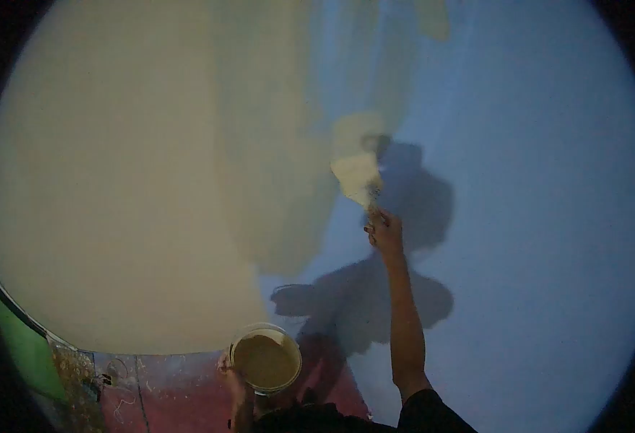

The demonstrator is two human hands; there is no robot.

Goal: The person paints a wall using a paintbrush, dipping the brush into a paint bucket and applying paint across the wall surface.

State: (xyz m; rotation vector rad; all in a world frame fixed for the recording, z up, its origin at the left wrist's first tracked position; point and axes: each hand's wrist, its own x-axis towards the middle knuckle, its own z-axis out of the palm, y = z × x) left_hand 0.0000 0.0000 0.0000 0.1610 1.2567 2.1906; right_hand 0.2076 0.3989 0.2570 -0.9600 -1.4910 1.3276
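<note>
My right hand [385, 231] is raised in front of the wall, fingers closed round the handle of a wide paintbrush [358, 176]. The brush head is coated in cream paint and lies against the wall, below a fresh cream patch [357, 130]. Low in the view, my left hand [233, 374] grips the left side of a round paint bucket [299, 361]. Inside the bucket is beige-brown paint [263, 363]. Part of the left hand is hidden by the bucket.
Beige paint covers the wall's left side [115, 180]; its right side [541, 216] is blue, with streaky beige strokes between. My shadow falls on the blue part. Below is a reddish tiled floor [180, 397] with paint specks. A green surface [25, 353] shows at lower left.
</note>
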